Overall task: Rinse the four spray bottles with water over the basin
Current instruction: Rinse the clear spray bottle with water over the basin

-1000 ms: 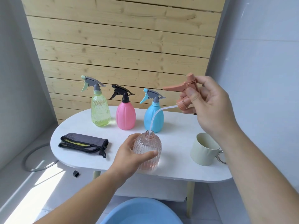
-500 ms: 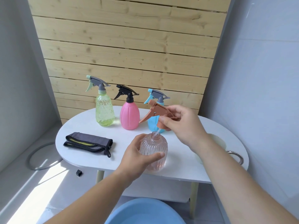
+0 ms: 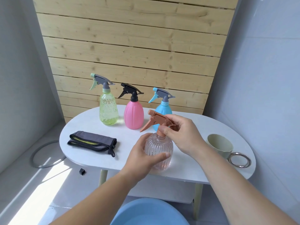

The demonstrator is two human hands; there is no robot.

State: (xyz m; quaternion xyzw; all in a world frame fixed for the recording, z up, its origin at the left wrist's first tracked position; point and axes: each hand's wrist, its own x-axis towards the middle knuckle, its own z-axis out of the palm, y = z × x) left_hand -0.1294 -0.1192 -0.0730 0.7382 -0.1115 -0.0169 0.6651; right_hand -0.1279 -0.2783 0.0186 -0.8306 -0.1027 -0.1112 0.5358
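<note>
Head view: clear bottle (image 3: 159, 151) stood upright near the front edge of the table (image 3: 194, 169), its body gripped by the left hand (image 3: 142, 158). Orange sprayer (image 3: 155, 120) set on its neck, collar pinched by the right hand (image 3: 183, 133). Green bottle (image 3: 108, 111), pink bottle (image 3: 134, 116) and blue bottle (image 3: 163, 109) ranged along the back edge. Basin (image 3: 149, 211) seen below the front edge.

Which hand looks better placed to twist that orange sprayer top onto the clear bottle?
Probably right: the right hand pinches the orange sprayer top over the neck; the left hand grips the clear bottle.
</note>
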